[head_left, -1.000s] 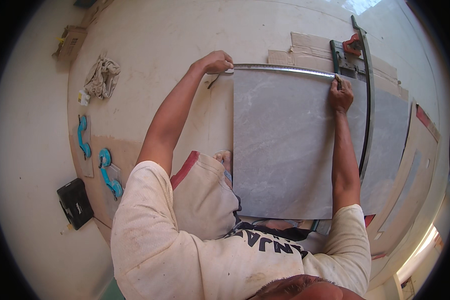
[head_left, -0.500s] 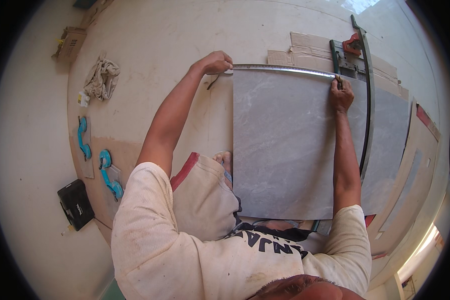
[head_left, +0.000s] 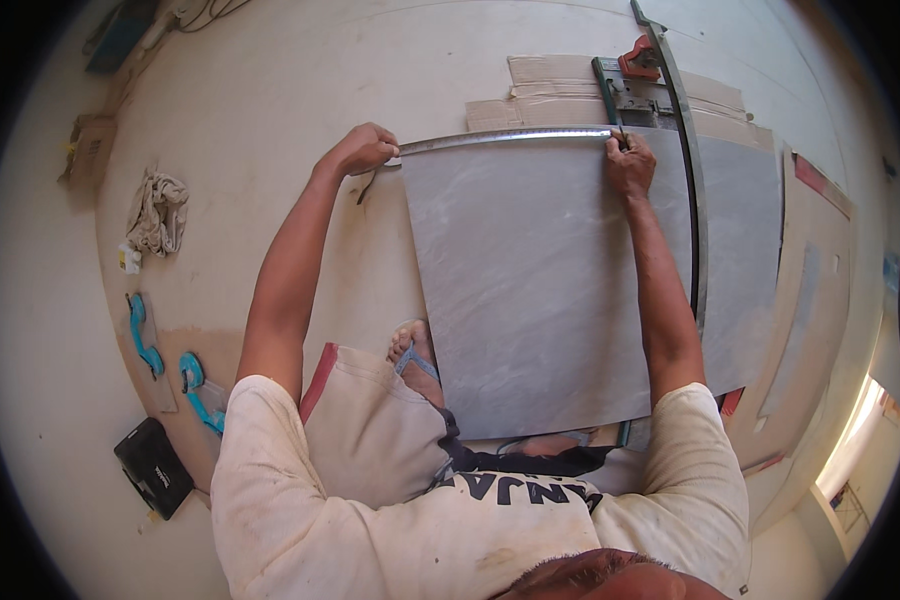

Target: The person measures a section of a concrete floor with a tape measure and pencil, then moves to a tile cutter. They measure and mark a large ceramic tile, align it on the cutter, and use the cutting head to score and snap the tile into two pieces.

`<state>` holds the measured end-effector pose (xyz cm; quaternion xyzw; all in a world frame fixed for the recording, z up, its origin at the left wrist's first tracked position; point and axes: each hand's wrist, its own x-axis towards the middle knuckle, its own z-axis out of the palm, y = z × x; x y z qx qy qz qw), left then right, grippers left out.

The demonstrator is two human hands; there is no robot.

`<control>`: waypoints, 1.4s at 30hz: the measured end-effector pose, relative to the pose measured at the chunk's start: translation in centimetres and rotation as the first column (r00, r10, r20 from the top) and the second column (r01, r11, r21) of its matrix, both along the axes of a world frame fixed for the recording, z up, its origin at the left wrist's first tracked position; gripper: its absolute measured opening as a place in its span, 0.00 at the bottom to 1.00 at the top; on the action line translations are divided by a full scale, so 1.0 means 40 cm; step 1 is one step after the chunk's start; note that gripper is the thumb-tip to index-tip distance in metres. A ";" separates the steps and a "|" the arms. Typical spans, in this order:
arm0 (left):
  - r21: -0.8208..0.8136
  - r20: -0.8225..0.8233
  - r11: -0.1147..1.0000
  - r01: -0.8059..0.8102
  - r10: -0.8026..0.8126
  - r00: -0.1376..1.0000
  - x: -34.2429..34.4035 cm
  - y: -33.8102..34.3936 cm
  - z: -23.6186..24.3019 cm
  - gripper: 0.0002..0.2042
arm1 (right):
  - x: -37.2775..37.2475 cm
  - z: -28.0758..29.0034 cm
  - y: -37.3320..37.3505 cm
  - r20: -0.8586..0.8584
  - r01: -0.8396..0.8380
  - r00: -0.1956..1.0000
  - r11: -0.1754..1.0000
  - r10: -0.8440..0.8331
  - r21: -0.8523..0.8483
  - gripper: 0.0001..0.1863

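Note:
A large grey marbled tile [head_left: 530, 280] lies in front of me. Along its far edge stretches the silvery blade of a tape measure [head_left: 505, 138]. My left hand [head_left: 365, 150] is closed round the tape measure's left end, just beyond the tile's far left corner; a dark strap [head_left: 367, 187] hangs below it. At the blade's other end, my right hand [head_left: 630, 165] is closed at the tile's far edge, pinching a thin, dark pencil-like stick [head_left: 622, 138]. My fingers hide most of this stick.
A manual tile cutter's long rail [head_left: 685, 150] crosses over the tile at right, with a red part [head_left: 640, 58] at its far end. Flattened cardboard [head_left: 550, 75] lies beyond. Turquoise suction lifters [head_left: 142, 335], a crumpled cloth [head_left: 157, 213] and a black case [head_left: 155, 467] are at left.
The whole view has shifted, so the tile, cutter and both hands appear farther left. The tile now looks slightly turned. Both hands keep their holds at the two ends of the blade.

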<state>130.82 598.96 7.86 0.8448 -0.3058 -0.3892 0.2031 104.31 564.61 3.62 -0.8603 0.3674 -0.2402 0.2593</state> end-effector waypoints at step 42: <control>0.001 0.024 1.000 0.031 -0.031 0.999 -0.003 -0.015 0.019 0.12 | 0.016 -0.007 -0.002 0.019 -0.044 0.999 0.999 0.045 -0.023 0.08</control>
